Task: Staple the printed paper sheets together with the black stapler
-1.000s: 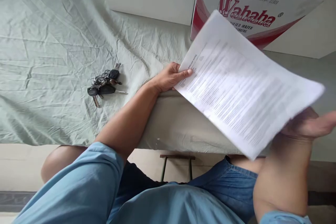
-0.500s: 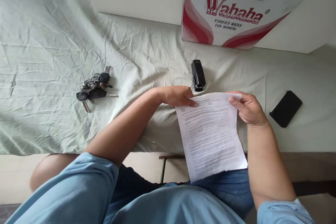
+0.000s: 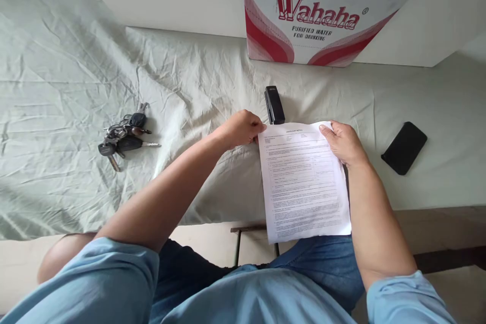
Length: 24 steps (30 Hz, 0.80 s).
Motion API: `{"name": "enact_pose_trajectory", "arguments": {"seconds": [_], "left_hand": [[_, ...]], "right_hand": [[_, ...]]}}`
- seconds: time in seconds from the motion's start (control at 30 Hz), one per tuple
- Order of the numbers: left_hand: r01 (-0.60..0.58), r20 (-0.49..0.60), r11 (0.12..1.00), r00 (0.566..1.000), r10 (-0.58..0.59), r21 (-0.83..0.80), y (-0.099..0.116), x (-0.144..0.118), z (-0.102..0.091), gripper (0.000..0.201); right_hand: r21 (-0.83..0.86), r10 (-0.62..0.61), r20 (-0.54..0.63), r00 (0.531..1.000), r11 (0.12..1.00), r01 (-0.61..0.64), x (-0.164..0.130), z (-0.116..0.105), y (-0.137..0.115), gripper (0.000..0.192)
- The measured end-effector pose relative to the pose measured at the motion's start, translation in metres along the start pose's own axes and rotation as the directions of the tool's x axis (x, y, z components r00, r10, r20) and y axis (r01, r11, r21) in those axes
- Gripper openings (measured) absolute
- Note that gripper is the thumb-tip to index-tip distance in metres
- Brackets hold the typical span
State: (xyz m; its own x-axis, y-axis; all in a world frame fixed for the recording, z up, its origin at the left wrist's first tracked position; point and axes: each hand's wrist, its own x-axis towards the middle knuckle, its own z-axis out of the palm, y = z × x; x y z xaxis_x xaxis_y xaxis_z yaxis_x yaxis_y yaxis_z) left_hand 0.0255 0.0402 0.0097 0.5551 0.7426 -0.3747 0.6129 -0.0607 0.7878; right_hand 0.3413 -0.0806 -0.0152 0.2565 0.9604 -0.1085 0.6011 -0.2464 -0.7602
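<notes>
Printed paper [image 3: 306, 187] hangs between my two hands, its text side facing me and its lower edge over my lap. With a closed pinch, my left hand [image 3: 245, 129] grips the top left corner. My right hand [image 3: 343, 143] holds the top right corner, thumb on the front and fingers behind. I cannot tell whether it is one sheet or several. Just beyond the paper's top edge, a black stapler [image 3: 274, 105] lies on the cloth, its near end close to the paper.
A bunch of keys [image 3: 125, 136] lies on the pale green cloth [image 3: 197, 182] at the left. To the right is a flat black phone-like object [image 3: 404, 148]. A white and red water carton [image 3: 322, 15] stands at the back. The table's near edge runs above my lap.
My left hand has shifted from along the top edge to the paper's left corner. The paper now hangs flatter and straighter. The whole view has shifted slightly.
</notes>
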Motion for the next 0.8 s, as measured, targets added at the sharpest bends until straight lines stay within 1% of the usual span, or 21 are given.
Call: {"name": "enact_pose_trajectory", "arguments": {"seconds": [0.1,0.17,0.23,0.33,0.4,0.43,0.5,0.53,0.57,0.6,0.67,0.73,0.8], "left_hand": [[-0.014,-0.001,0.992,1.000,0.015,0.125,0.002,0.002,0.006,0.033],[-0.014,-0.030,0.980,0.999,0.020,0.197,0.006,0.005,0.009,0.034],[-0.034,-0.085,0.979,0.995,0.052,0.201,0.008,0.008,0.012,0.036],[-0.083,-0.196,0.983,0.974,0.115,0.163,0.005,0.013,0.017,0.034],[-0.088,-0.306,0.983,0.942,0.135,0.163,-0.001,0.017,0.021,0.029],[-0.092,-0.372,0.982,0.916,0.148,0.165,-0.003,0.018,0.022,0.028],[-0.122,-0.482,0.978,0.855,0.189,0.168,-0.008,0.022,0.024,0.033],[-0.156,-0.505,0.973,0.834,0.223,0.172,-0.009,0.025,0.024,0.038],[-0.201,-0.500,0.963,0.824,0.265,0.180,-0.011,0.028,0.023,0.044],[-0.250,-0.471,0.950,0.826,0.311,0.188,-0.012,0.031,0.023,0.048],[-0.328,-0.378,0.924,0.844,0.381,0.199,-0.016,0.039,0.022,0.054],[-0.372,-0.310,0.905,0.852,0.421,0.207,-0.022,0.046,0.022,0.056],[-0.398,-0.311,0.888,0.835,0.455,0.230,-0.028,0.052,0.024,0.057]], "right_hand": [[-0.005,0.011,0.024,1.000,1.000,-0.011,0.001,-0.001,-0.001,0.046],[-0.024,0.021,0.023,1.000,1.000,-0.020,0.001,-0.003,0.000,0.044],[-0.079,0.017,-0.016,1.000,0.997,-0.018,0.003,-0.007,0.003,0.044],[-0.181,-0.032,-0.091,0.995,0.983,0.015,0.006,-0.014,0.005,0.045],[-0.212,-0.056,-0.105,0.993,0.977,0.033,0.007,-0.017,0.005,0.044],[-0.216,-0.059,-0.103,0.993,0.976,0.035,0.007,-0.018,0.005,0.043],[-0.214,-0.056,-0.098,0.994,0.976,0.034,0.007,-0.019,0.003,0.043],[-0.212,-0.055,-0.096,0.994,0.977,0.034,0.007,-0.020,0.003,0.043],[-0.210,-0.056,-0.093,0.994,0.977,0.035,0.007,-0.020,0.002,0.044],[-0.208,-0.058,-0.093,0.994,0.977,0.037,0.007,-0.020,0.002,0.045],[-0.209,-0.059,-0.094,0.994,0.977,0.038,0.007,-0.020,0.002,0.047],[-0.208,-0.060,-0.094,0.994,0.977,0.039,0.007,-0.020,0.003,0.049],[-0.205,-0.060,-0.094,0.994,0.978,0.040,0.007,-0.020,0.004,0.051]]}}
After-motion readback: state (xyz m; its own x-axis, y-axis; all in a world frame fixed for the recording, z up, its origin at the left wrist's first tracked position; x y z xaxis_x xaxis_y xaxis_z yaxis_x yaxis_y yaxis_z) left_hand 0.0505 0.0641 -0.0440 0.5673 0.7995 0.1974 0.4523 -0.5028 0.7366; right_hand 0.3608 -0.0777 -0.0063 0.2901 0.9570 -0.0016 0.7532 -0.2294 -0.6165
